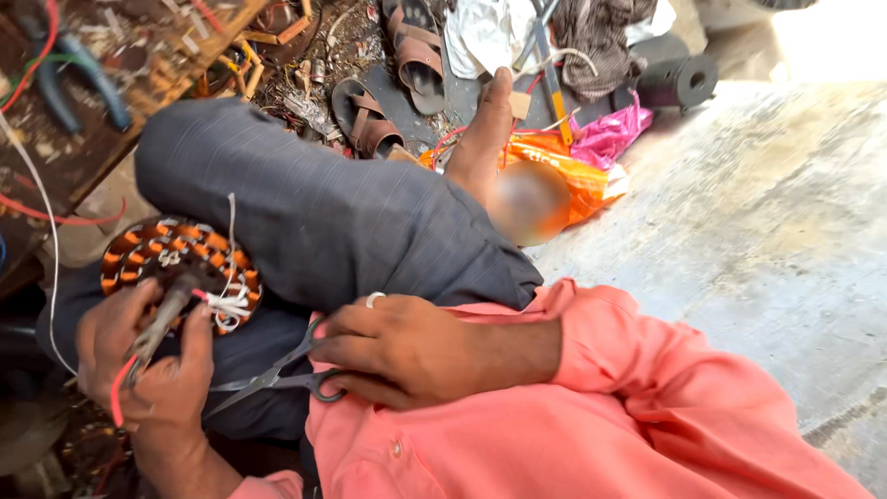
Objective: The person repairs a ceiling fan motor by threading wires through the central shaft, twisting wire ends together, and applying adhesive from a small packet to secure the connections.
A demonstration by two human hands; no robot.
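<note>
Pink sleeve (591,407) fills the bottom of the view, closest thing to the camera, and everything else I'll place relative to the grey trouser knee (314,212) in the middle. Just below that knee, the right hand (407,346) has its fingers through the loops of a pair of scissors (277,377), curled shut around the handles, blades pointing left toward the other hand. There's a pale ring on one finger.

Left of the knee and a bit lower, the left hand (152,370) is wrapped tight around the metal shaft of a motor stator (180,268), the round thing with orange copper coils. It sits against the lower left side of the knee, with white thread ends sticking out of it. A red wire (120,393) runs down past the left palm.

Beyond the knee, a bare foot (485,139) rests by an orange plastic bag (573,180) and a pink bag (610,134). Up past those are brown sandals (388,83) and a wooden board (120,74) littered with wire scraps off to the upper left. Concrete floor (767,231) lies off to the right.
</note>
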